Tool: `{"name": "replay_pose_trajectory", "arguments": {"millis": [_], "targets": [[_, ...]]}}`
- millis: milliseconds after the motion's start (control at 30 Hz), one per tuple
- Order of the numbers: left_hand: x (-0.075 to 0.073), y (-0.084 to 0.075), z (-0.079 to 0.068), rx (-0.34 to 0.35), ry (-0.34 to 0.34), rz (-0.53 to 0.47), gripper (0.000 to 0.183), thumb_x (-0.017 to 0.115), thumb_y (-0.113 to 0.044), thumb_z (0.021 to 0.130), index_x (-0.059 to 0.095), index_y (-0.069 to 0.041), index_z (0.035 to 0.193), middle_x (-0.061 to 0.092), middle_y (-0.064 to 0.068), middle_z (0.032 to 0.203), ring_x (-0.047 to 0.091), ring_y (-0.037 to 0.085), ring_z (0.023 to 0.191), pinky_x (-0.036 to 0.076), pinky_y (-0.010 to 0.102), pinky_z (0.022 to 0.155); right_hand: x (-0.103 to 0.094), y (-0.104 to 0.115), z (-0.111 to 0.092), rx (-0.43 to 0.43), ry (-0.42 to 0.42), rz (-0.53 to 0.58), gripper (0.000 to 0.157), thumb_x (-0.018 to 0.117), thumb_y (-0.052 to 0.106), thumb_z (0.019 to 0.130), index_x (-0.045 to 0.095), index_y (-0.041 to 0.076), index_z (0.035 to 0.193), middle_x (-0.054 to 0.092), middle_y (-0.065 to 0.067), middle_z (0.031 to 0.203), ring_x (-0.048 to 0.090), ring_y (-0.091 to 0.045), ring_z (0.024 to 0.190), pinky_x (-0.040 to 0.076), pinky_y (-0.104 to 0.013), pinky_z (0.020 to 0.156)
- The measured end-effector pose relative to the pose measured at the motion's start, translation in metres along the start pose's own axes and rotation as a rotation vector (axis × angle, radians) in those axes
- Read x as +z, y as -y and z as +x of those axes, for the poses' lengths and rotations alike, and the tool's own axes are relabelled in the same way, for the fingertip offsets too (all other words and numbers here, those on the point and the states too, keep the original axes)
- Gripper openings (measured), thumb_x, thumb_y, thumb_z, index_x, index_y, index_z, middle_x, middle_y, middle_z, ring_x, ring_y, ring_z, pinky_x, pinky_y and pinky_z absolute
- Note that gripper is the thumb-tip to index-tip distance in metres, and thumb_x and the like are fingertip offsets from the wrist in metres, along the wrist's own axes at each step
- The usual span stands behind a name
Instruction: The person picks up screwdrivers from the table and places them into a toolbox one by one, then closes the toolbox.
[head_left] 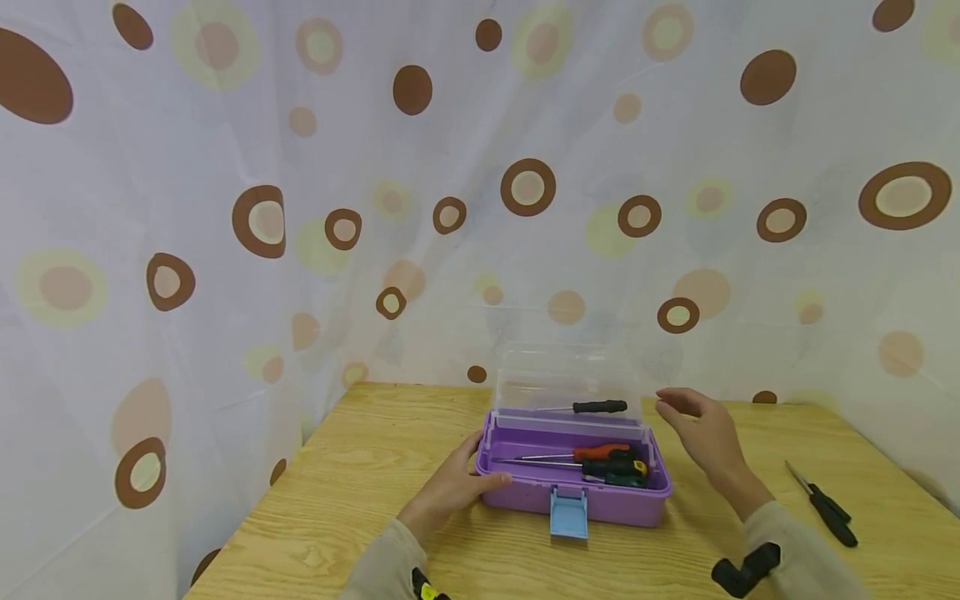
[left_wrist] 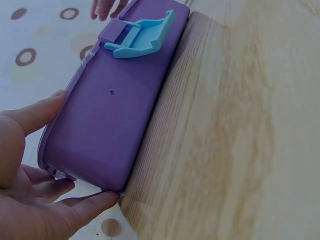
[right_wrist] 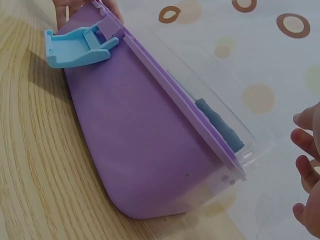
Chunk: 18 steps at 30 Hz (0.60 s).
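Note:
A purple toolbox (head_left: 570, 498) with a light blue latch (head_left: 568, 517) hanging down stands on the table, its clear lid (head_left: 555, 371) raised at the back. My left hand (head_left: 453, 485) holds the box's left end, thumb at the front rim and fingers along the side. Inside lie a red-handled screwdriver (head_left: 596, 452), a black-and-yellow-handled screwdriver (head_left: 611, 467) and a dark green handle (head_left: 626, 481). A black-handled screwdriver (head_left: 600, 407) rests behind them in the clear lid. Off the box's right end, my right hand (head_left: 705, 433) hovers with loosely bent fingers, holding nothing.
To the right on the wooden table (head_left: 360, 467) lies a pointed tool with two black handles (head_left: 831, 512). A white curtain (head_left: 450, 133) with brown and beige circles hangs behind the table and along its left.

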<state>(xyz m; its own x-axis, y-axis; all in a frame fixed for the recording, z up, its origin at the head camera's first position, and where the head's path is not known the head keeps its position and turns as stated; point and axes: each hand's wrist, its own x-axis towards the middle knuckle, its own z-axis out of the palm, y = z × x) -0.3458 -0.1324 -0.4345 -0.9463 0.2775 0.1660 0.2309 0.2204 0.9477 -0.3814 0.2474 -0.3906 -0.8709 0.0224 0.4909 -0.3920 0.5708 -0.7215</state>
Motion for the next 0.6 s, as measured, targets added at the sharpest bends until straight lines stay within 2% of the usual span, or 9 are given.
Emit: {"name": "replay_pose_trajectory", "arguments": {"millis": [233,433,600], "targets": [[0.001,0.001,0.001,-0.006,0.006,-0.012,0.09,0.082,-0.023,0.091,0.029,-0.005,0.162,0.033,0.021,0.162,0.026,0.044,0.149,0.015,0.068,0.118,-0.01,-0.006,-0.004,-0.002,-0.009,-0.031,0.045,0.06,0.036,0.107,0.066,0.0,0.132,0.068,-0.021,0.123,0.058,-0.03,0.115,0.047,-0.044,0.087],[0.001,0.001,0.0,-0.005,-0.001,-0.014,0.09,0.082,-0.023,0.091,0.03,-0.006,0.162,0.034,0.021,0.162,0.026,0.044,0.149,0.014,0.069,0.117,-0.019,-0.01,-0.006,-0.002,-0.013,-0.055,0.042,0.062,0.034,0.106,0.067,0.001,0.131,0.069,-0.019,0.122,0.058,-0.013,0.106,0.047,-0.037,0.085],[0.001,0.001,0.0,-0.001,-0.004,-0.012,0.09,0.082,-0.022,0.09,0.03,-0.005,0.162,0.034,0.021,0.162,0.026,0.044,0.149,0.014,0.069,0.117,-0.024,-0.014,-0.007,0.014,-0.001,-0.05,0.047,0.06,0.037,0.106,0.065,-0.001,0.132,0.067,-0.022,0.124,0.059,-0.028,0.112,0.048,-0.047,0.088]]}}
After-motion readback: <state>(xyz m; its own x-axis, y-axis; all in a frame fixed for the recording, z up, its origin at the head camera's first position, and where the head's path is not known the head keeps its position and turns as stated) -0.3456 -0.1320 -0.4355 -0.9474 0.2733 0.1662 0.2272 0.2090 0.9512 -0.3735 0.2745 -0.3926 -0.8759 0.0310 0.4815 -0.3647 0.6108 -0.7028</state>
